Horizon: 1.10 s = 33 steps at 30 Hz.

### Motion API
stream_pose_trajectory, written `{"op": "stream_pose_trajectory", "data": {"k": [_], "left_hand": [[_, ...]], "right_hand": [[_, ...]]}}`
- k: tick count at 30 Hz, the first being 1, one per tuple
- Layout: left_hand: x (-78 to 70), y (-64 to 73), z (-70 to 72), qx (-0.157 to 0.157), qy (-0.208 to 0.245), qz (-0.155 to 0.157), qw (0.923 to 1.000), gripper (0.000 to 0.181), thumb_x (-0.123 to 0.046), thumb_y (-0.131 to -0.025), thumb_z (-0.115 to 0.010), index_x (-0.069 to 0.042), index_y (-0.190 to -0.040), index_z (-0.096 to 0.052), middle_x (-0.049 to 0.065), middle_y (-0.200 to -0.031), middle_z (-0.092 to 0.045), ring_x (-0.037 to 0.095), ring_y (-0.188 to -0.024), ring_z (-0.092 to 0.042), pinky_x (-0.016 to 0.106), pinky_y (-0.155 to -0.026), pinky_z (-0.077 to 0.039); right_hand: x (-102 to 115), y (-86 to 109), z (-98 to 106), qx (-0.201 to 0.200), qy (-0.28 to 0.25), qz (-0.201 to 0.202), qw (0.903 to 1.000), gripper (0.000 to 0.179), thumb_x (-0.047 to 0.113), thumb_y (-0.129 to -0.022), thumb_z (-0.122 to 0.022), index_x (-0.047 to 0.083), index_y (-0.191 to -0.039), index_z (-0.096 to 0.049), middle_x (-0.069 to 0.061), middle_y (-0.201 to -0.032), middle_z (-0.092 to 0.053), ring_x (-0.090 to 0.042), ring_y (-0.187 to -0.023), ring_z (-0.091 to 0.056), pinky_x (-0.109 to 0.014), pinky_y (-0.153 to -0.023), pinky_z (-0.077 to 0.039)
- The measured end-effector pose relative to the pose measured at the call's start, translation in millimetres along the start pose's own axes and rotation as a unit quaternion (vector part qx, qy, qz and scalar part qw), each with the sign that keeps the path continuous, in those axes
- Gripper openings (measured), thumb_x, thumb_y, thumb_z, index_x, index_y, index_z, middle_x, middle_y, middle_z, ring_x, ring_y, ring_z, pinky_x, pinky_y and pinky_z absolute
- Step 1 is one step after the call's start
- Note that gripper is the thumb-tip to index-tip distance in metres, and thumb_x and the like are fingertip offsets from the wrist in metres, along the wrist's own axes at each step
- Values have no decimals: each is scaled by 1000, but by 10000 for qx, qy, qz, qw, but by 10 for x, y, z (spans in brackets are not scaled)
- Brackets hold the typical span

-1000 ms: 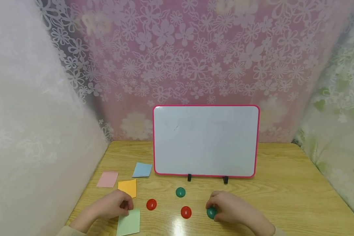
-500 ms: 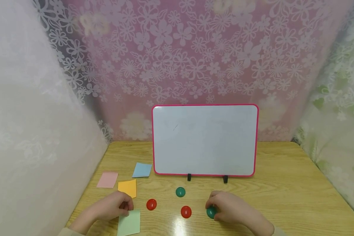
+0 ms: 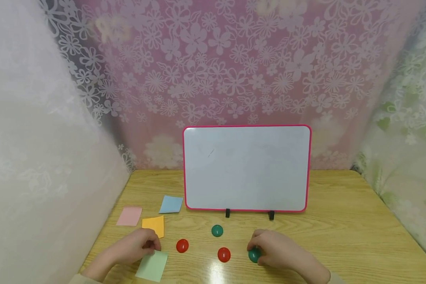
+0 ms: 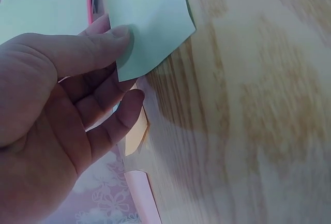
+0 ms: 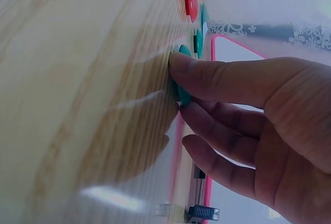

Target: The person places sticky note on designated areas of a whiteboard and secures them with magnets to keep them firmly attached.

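My left hand (image 3: 136, 246) pinches the upper edge of a light green sticky note (image 3: 152, 267), thumb on top in the left wrist view, where the green note (image 4: 150, 25) looks raised off the table. At the right, my right hand (image 3: 275, 248) grips a round green magnet (image 3: 254, 255) by its rim, low at the tabletop. The right wrist view shows the thumb and fingers on either side of this magnet (image 5: 184, 92). Between the hands lie two red magnets, one left (image 3: 182, 245) and one right (image 3: 224, 255), and another green magnet (image 3: 217, 230).
A whiteboard (image 3: 246, 169) with a pink frame stands at the back on black feet (image 3: 271, 215). Orange (image 3: 154, 225), pink (image 3: 129, 216) and blue (image 3: 171, 204) sticky notes lie on the left of the wooden table (image 3: 358, 236). Patterned curtains (image 3: 234, 71) surround it.
The green note has tilted, its lower edge swinging left and up, in my left hand. My right hand stays at the green magnet.
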<state>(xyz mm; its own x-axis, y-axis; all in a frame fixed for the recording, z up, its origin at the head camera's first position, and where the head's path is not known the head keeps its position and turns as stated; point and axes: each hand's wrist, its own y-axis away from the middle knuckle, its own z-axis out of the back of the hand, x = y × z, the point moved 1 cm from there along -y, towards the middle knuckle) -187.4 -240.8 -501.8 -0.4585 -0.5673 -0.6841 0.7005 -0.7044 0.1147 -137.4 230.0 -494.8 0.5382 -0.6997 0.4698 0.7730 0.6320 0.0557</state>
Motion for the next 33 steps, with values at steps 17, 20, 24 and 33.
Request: {"op": "stream_pose_trajectory", "data": {"k": [17,20,24,33], "left_hand": [[-66,-53,-3,-110,280,98,9995,21,-1,-96,-78,-22,-99,-79,-14,-95,-72,4,-91,-66,27,-78,-57],[-67,-67,3,-240,191,2,9995,20,-3,-96,-78,-23,-97,-78,-15,-94,-70,3,-91,-64,27,-78,-57],[-72,-80,8,-371,-47,-111,9992,20,-7,-97,-78,-26,-94,-77,-17,-95,-67,3,-93,-61,28,-78,-55],[-72,-84,13,-413,185,-62,9990,16,-8,-100,-76,-24,-99,-76,-6,-96,-72,3,-89,-62,26,-75,-54]], "right_hand": [[-13,-37,42,255,75,104,9996,29,9,-79,-94,21,-102,-82,18,-97,-64,2,-81,-53,-24,-74,-54],[-22,-46,44,288,112,137,9994,29,11,-79,-95,22,-103,-81,18,-97,-63,2,-81,-53,-24,-73,-54],[-34,-49,43,311,147,185,9992,29,12,-80,-95,23,-103,-81,18,-97,-63,2,-80,-53,-23,-73,-53],[-63,-39,49,311,12,330,9990,27,13,-83,-92,23,-105,-81,19,-99,-63,3,-82,-53,-22,-74,-53]]}}
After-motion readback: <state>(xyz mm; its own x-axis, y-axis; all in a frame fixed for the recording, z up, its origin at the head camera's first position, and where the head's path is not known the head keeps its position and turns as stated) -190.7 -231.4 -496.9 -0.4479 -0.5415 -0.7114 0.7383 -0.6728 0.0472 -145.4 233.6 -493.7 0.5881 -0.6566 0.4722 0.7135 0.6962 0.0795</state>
